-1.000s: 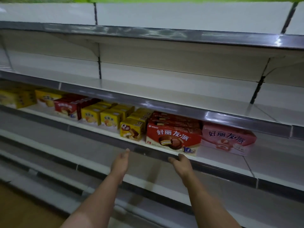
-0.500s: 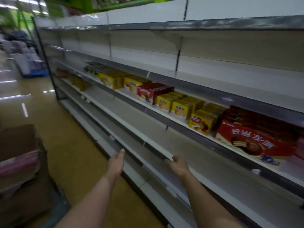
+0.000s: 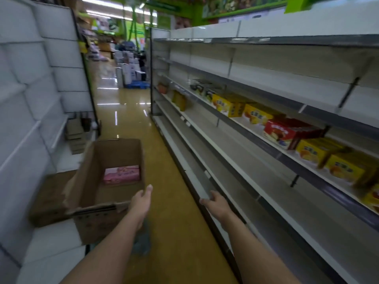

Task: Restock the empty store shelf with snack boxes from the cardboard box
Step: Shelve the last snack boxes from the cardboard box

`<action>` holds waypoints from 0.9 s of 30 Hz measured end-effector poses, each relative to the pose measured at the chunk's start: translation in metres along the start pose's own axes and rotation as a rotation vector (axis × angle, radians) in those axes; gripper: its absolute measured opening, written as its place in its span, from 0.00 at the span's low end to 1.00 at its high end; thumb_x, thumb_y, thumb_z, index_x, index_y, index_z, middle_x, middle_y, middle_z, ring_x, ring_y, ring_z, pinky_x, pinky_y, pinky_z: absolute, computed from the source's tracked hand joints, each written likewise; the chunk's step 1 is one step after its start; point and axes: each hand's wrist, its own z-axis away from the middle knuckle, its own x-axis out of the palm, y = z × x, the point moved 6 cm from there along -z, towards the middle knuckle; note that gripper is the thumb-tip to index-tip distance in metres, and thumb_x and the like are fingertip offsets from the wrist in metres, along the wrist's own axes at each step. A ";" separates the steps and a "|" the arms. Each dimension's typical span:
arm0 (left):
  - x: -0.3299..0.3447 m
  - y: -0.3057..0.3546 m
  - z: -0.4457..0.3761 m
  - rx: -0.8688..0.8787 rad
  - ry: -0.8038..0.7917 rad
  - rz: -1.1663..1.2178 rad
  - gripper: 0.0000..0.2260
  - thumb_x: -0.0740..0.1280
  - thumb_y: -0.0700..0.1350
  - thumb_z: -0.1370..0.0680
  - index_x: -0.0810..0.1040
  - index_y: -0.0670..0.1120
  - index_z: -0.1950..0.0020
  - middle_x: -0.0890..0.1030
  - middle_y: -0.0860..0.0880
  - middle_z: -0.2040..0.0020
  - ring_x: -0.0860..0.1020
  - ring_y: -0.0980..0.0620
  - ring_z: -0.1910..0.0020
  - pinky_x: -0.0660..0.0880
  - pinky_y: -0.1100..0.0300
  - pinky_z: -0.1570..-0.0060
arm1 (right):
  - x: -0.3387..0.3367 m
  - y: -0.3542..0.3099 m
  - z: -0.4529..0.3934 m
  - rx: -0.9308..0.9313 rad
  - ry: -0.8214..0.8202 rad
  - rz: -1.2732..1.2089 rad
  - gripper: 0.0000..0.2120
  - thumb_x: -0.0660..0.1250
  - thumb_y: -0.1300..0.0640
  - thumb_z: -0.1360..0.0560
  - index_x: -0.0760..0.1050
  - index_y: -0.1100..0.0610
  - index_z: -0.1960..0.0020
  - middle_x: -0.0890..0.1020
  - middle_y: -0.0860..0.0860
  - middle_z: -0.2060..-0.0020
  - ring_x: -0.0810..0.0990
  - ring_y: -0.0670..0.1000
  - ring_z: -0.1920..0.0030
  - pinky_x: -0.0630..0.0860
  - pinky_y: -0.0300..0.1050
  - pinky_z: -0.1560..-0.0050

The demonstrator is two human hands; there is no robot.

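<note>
Both hands open and empty, cardboard box left holding pink box, shelf right

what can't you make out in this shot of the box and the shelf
Head view only:
- Cardboard box: one pink snack box shows; the near wall and left hand hide the rest of the floor.
- Yellow boxes on the shelf: print blurred, row cut by the right edge.
- Far-end items: too small, blurred.
</note>
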 end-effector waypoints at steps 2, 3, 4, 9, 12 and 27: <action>-0.033 -0.009 -0.015 -0.015 0.059 -0.006 0.28 0.54 0.58 0.19 0.65 0.41 0.26 0.67 0.42 0.27 0.66 0.41 0.29 0.64 0.47 0.31 | 0.034 -0.016 -0.013 0.005 -0.045 -0.002 0.32 0.64 0.52 0.22 0.53 0.55 0.23 0.65 0.54 0.27 0.67 0.56 0.30 0.67 0.50 0.32; -0.051 -0.016 -0.024 -0.026 0.083 0.000 0.28 0.54 0.58 0.19 0.64 0.41 0.26 0.66 0.42 0.27 0.65 0.41 0.29 0.63 0.47 0.31 | 0.053 -0.024 -0.021 0.011 -0.077 0.004 0.33 0.64 0.51 0.22 0.53 0.54 0.23 0.65 0.54 0.27 0.68 0.56 0.31 0.68 0.52 0.32; -0.064 -0.021 -0.030 -0.042 0.091 0.006 0.28 0.54 0.58 0.19 0.63 0.41 0.25 0.66 0.43 0.27 0.65 0.41 0.29 0.63 0.47 0.30 | 0.069 -0.029 -0.028 0.008 -0.093 0.010 0.33 0.65 0.51 0.22 0.53 0.54 0.23 0.64 0.54 0.27 0.68 0.57 0.30 0.68 0.53 0.32; -0.124 -0.047 -0.052 -0.138 0.202 0.044 0.28 0.55 0.59 0.19 0.62 0.43 0.25 0.65 0.43 0.26 0.64 0.41 0.28 0.62 0.46 0.30 | 0.140 -0.054 -0.056 -0.010 -0.189 0.086 0.34 0.66 0.52 0.23 0.53 0.56 0.23 0.61 0.56 0.26 0.64 0.57 0.28 0.66 0.51 0.31; -0.145 -0.061 -0.069 -0.181 0.221 0.081 0.29 0.55 0.60 0.20 0.62 0.44 0.25 0.65 0.44 0.26 0.64 0.41 0.28 0.63 0.45 0.30 | 0.177 -0.072 -0.078 -0.022 -0.249 0.124 0.34 0.66 0.51 0.23 0.54 0.57 0.23 0.62 0.56 0.26 0.64 0.57 0.28 0.67 0.52 0.31; -0.177 -0.037 -0.224 -0.245 0.288 -0.067 0.25 0.57 0.57 0.19 0.65 0.45 0.27 0.71 0.44 0.30 0.69 0.43 0.32 0.67 0.46 0.32 | 0.285 -0.147 -0.245 -0.006 -0.420 0.065 0.31 0.66 0.56 0.23 0.56 0.55 0.24 0.64 0.55 0.27 0.65 0.56 0.28 0.66 0.51 0.30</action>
